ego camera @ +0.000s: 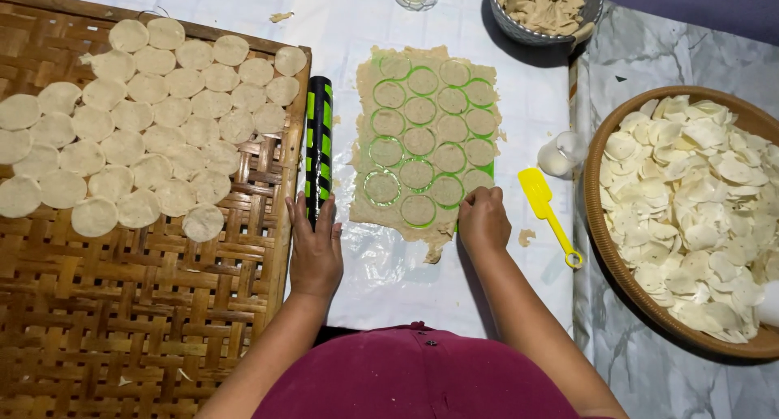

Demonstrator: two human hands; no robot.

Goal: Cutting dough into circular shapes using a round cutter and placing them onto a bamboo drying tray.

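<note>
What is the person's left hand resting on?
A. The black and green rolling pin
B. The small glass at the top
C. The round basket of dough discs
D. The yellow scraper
A: the left hand lies flat with its fingertips on the lower end of the black and green rolling pin, beside the woven tray, while the right hand presses the corner of the green cutter sheet.

Dough sheet [426, 135]: matt, floury, rough at the edges, over a glossy green plastic mould [487, 169]. Roller [318, 147]: glossy black and green. Tray [162, 305]: woven bamboo, dry, matt. Scraper [545, 208]: smooth yellow plastic. Surface [389, 281]: white sheet, slight sheen. Basket [604, 224]: woven, brown.
</note>
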